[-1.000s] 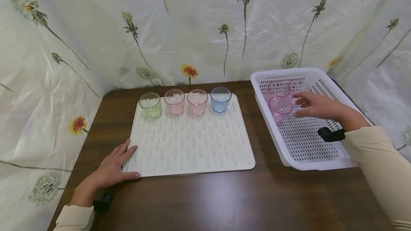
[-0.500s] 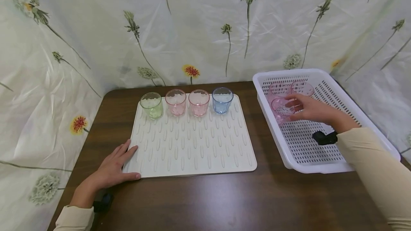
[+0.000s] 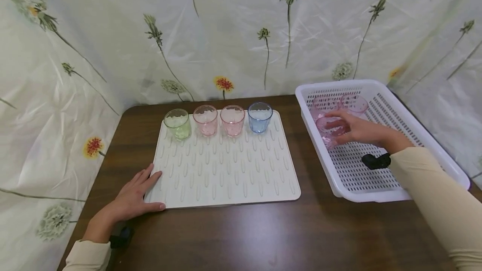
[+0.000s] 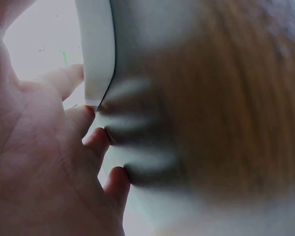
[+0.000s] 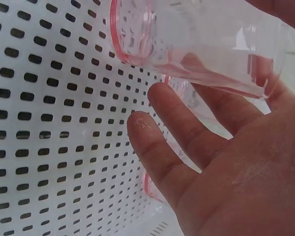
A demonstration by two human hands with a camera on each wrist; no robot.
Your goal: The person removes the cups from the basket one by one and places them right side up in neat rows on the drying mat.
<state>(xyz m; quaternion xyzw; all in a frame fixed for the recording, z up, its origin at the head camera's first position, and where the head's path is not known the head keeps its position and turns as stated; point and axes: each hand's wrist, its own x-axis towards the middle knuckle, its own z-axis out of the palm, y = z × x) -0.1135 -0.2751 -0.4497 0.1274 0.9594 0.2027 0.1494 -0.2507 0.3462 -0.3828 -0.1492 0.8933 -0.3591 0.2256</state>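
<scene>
In the head view my right hand [image 3: 357, 131] is inside the white basket, its thumb and fingers curved around a pink glass [image 3: 326, 129]. The right wrist view shows this clear glass [image 5: 201, 44] with its pink rim between the thumb and the first fingers, while two other fingers [image 5: 160, 147] extend beside it. Two more pink glasses [image 3: 354, 103] sit behind it in the basket. My left hand [image 3: 129, 198] lies spread at the left edge of the white ribbed mat [image 3: 226, 170], thumb at its front corner. Fingertips touch the mat's edge in the left wrist view.
Along the mat's back edge stand a green glass [image 3: 178, 124], two pink glasses [image 3: 232, 121] and a blue glass [image 3: 260, 118]. The perforated basket [image 3: 361, 195] has raised walls. A flowered curtain [image 3: 226, 32] borders the dark wooden table [image 3: 233, 237].
My right hand has moved left within the basket, and its fingers have closed in around the front pink glass. The left hand stays at the mat.
</scene>
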